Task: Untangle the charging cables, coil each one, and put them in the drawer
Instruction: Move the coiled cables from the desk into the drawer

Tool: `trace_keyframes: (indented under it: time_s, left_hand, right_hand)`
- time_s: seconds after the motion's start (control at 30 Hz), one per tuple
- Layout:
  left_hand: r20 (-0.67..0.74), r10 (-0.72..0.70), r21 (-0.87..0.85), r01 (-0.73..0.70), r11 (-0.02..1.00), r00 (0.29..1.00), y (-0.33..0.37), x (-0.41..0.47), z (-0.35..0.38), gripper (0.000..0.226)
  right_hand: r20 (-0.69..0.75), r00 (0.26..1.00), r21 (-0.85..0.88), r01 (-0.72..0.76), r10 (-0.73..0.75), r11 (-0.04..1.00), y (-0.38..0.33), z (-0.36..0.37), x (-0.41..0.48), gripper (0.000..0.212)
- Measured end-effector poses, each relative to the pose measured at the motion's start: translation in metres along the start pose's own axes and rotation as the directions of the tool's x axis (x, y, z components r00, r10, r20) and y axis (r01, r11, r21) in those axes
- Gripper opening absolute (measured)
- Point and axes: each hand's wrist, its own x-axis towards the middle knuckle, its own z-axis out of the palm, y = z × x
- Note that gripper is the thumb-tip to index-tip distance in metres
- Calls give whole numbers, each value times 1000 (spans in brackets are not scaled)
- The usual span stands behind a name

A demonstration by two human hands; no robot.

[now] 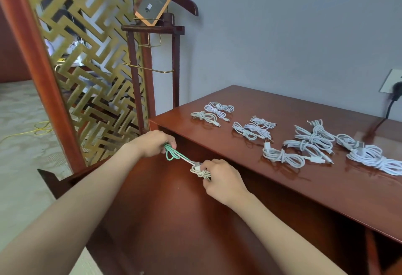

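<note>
- A yellow cord [42,127] is lying on the pale floor at the far left; a gold lattice screen [87,57] in a red-brown frame is standing just right of it.
- A dark wooden valet stand [175,61] is standing between the screen and the desk [304,189].
- The left hand [150,144] is curling its fingers round the looped end of a green cable [167,155]; it is holding it in the air by the desk's front left corner.
- Strands are stretching from the green loops to a cream knotted bundle [199,173]; the right hand [220,180] is pinching this bundle in front of the desk, below its top.
- Coiled white cables [282,156] are lying in loose groups across the desk top; they are well apart from both hands.
- A black plug [397,91] is sitting in a wall socket at the far right; its lead is hanging down to the desk.
</note>
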Motion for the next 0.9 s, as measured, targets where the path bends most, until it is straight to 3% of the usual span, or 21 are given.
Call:
trace_keyframes:
  time_s: [0.33, 0.47, 0.6, 0.77, 0.9]
  left_hand:
    - [12, -116, -6, 116, 993, 993, 2, 13, 33, 34]
    - [53, -83, 24, 82, 996, 995, 2, 10, 28, 40]
    - [-28, 56, 26, -55, 998, 998, 13, 9, 1, 49]
    - [-256, 133, 23, -132, 991, 958, 51, 21, -36, 33]
    - [-276, 104, 89, -83, 993, 955, 68, 43, -38, 40]
  right_hand:
    - [67, 992, 57, -108, 104, 993, 10, 18, 0, 32]
    - [88, 993, 73, -90, 84, 993, 9, 18, 1, 35]
    - [-81, 995, 170, -44, 58, 985, 9, -1, 8, 25]
    - [-310, 940, 287, -50, 142, 957, 7, -30, 26, 19]
    - [-339, 931, 130, -100, 138, 987, 22, -50, 42, 30]
